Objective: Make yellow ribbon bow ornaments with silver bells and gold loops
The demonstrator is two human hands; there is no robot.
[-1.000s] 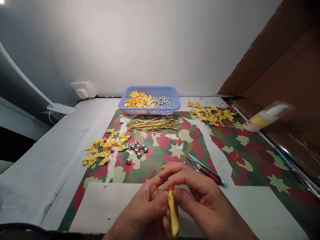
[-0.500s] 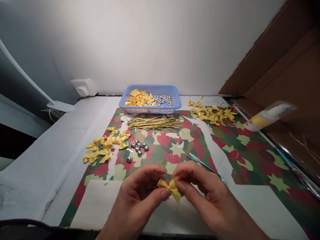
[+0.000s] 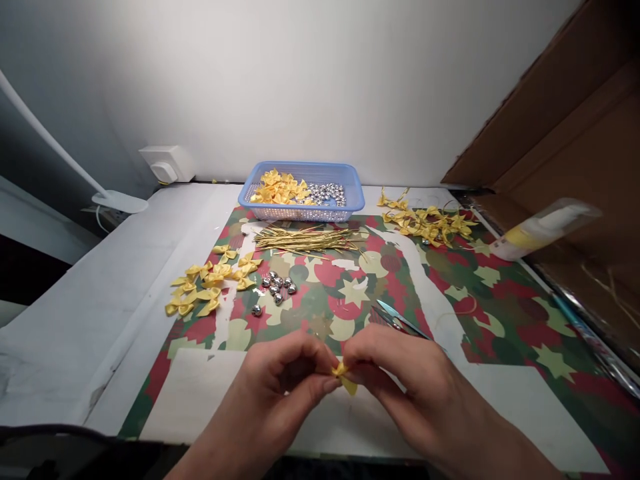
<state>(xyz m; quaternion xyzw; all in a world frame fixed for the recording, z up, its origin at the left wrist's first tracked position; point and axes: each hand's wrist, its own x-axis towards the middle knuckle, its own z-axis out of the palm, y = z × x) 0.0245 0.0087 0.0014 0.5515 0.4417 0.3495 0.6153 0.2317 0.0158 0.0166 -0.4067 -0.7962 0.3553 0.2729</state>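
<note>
A small yellow ribbon bow [image 3: 349, 383] is pinched between my two hands above the white sheet at the near edge. My left hand [image 3: 290, 383] grips its left side with thumb and forefinger. On the right side of the bow, the fingertips of my right hand [image 3: 400, 383] are closed, covering part of the ribbon. Loose yellow bows [image 3: 219, 273] lie to the left, beside several silver bells [image 3: 275, 285]. Behind them is a bundle of gold ties [image 3: 305, 240]. Scissors [image 3: 400, 319] lie just beyond my right hand, their handles partly hidden by it.
At the back stands a blue basket [image 3: 305, 213] with bows and bells in it. Bows with gold ties [image 3: 430, 225] are heaped at the back right, near a tilted clear bottle [image 3: 543, 230]. A cardboard wall [image 3: 565, 127] rises on the right; a white lamp [image 3: 120, 201] stands left.
The fingers of both hands have closed further over the bow, so less of it shows. The view has tilted slightly, and the scissors' handles are now more covered by my right hand.
</note>
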